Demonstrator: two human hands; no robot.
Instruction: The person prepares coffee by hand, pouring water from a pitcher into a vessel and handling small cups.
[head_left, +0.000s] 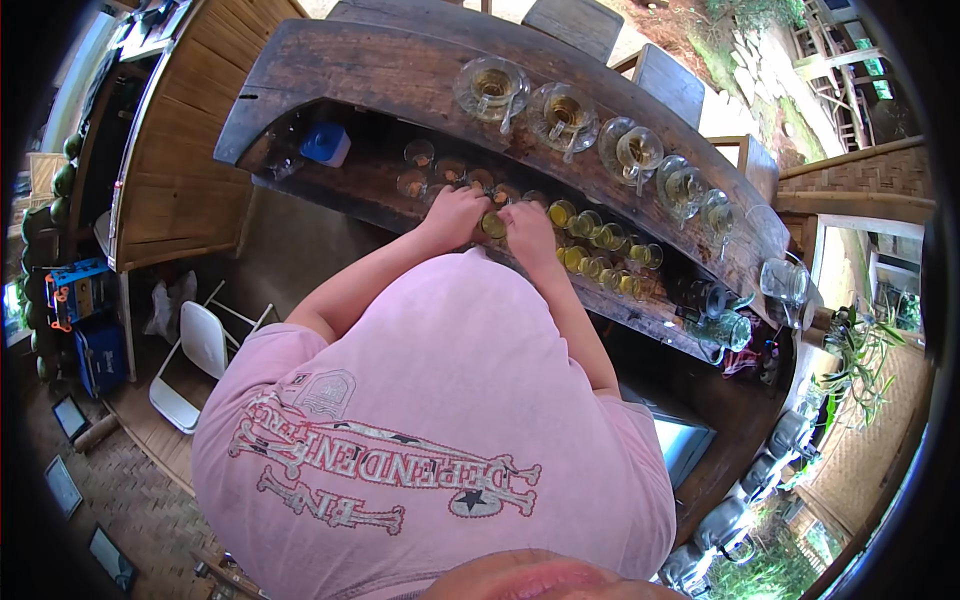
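Note:
My left hand reaches in over the lower shelf of the wooden counter, its fingers bent down among small clear glasses. What those fingers hold, if anything, is hidden. Close beside it, my right hand has its fingers curled at the rim of a small glass of yellow-green liquid between the two hands. To the left and just beyond stand several small glasses with orange-brown bits. Right of my right hand, two rows of small glasses with yellow-green liquid line the shelf.
Along the raised counter top stand glass cups of amber liquid on saucers with spoons. A blue-and-white container sits at the shelf's left end. Clear jars and a glass pitcher stand right. A white folding chair is at left.

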